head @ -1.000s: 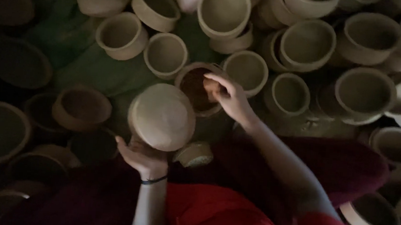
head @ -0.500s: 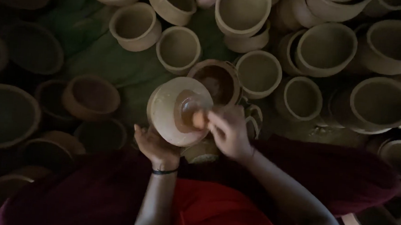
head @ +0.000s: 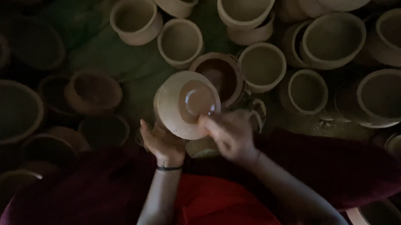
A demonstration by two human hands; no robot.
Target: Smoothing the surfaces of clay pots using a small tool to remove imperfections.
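Far left: I see dim, wide, shallow clay bowls [head: 4, 110] in shadow, their rims just readable.
Green cloth: a dark green cloth [head: 110, 57] lies under the pots, showing between them at upper left.
Brown pot: a small reddish-brown clay pot [head: 93, 91] stands upright on the cloth, just left of the hands.
Left hand: my left hand [head: 163, 142] is cupped, palm up, beneath the held bowl; fingers curl onto its lower rim. A thin dark band [head: 168, 168] circles that wrist.
Held bowl: a pale, round clay bowl [head: 170, 108] is turned bottom toward the camera, tilted, raised above the lap at frame centre. Its flat base carries a wet, reddish-brown circular patch [head: 197, 100].
Right hand: my right hand [head: 229, 135] is loosely closed, fingertips pressed to the bowl's lower right edge by the wet patch. Whether it pinches anything small, I cannot tell; that part is blurred.
Slip pot: a clay pot with dark reddish-brown liquid inside [head: 221, 76] stands just behind the held bowl, partly covered by it.
Lap: dark maroon fabric [head: 328, 168] over the knees, a red garment [head: 231, 213] below it.
Upper right: many pale unfired clay pots [head: 330, 39], open mouths up, crowd together, some stacked and touching.
Lower right: one more pale pot [head: 376, 223] beside the knee.
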